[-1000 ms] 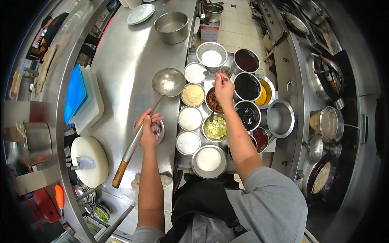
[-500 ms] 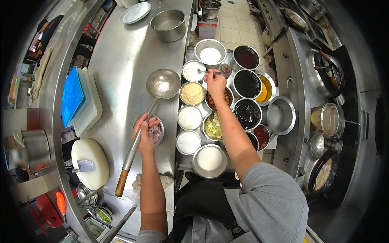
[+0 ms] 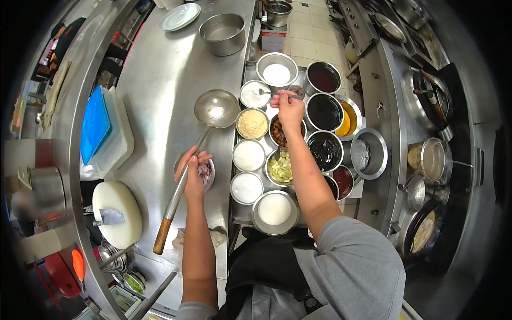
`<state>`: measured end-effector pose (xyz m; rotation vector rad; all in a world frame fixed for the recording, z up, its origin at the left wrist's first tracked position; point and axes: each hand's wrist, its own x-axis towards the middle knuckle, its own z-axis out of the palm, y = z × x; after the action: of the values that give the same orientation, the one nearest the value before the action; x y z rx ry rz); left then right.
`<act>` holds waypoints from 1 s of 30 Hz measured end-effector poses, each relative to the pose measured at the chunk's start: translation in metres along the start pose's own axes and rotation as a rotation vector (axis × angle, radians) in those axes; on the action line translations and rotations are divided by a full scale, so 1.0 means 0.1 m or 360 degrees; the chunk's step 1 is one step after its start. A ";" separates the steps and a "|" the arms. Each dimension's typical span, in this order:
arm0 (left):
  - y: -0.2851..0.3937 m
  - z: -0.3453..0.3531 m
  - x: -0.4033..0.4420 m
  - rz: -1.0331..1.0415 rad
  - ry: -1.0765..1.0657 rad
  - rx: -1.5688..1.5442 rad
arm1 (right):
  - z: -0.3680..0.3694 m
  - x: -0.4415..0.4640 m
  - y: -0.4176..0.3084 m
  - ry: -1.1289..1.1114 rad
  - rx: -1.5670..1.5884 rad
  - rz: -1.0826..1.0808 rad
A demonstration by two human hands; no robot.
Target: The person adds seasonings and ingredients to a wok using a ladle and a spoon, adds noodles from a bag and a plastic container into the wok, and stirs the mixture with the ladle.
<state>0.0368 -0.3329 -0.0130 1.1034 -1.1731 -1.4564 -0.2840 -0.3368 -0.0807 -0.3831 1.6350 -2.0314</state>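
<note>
A long ladle [image 3: 169, 213] with a wooden grip end crosses my left hand [image 3: 193, 173], which is closed around the middle of its metal handle. The round ladle head [image 3: 216, 108] points away from me, above the steel counter. Partly covered by that hand is a bowl of chopped purple onion [image 3: 205, 173]. Between the fingers of my right hand [image 3: 289, 109] is a small metal spoon [image 3: 260, 92], its tip over a bowl of white powder [image 3: 250, 99]. Brown chunks [image 3: 278, 132] in a bowl lie partly under my right wrist.
Beside my right forearm stand pots of dark liquid [image 3: 325, 112] and a pot of red sauce [image 3: 343, 180]. Nearer me are chopped green vegetables [image 3: 281, 168] and white bowls [image 3: 274, 208]. A cleaver [image 3: 112, 216] rests on a round white board [image 3: 125, 234] at left.
My right hand has shifted slightly right and down, and the spoon has turned a little over the white powder. The left hand still holds the ladle, nearly unmoved.
</note>
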 end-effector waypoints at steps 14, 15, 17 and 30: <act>0.03 0.00 -0.12 0.0049 -0.0127 0.0073 | -0.25 -0.40 -0.51 -0.0395 -0.0753 -0.0342; 0.05 -0.03 -0.16 0.0048 -0.0094 0.0077 | -0.33 -0.42 -0.43 -0.0399 -0.0758 -0.0337; 0.10 -0.08 -0.24 0.0043 -0.0061 0.0080 | -0.44 -0.48 -0.33 -0.0441 -0.0878 -0.0284; 0.09 -0.28 -0.45 0.0134 -0.0062 0.0133 | -0.45 -0.55 -0.02 -0.0255 -0.0625 -0.0016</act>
<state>0.0724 -0.2941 -0.0045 1.0734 -1.3028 -1.3806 -0.2613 -0.2690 -0.0841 -0.6730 1.9270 -1.6311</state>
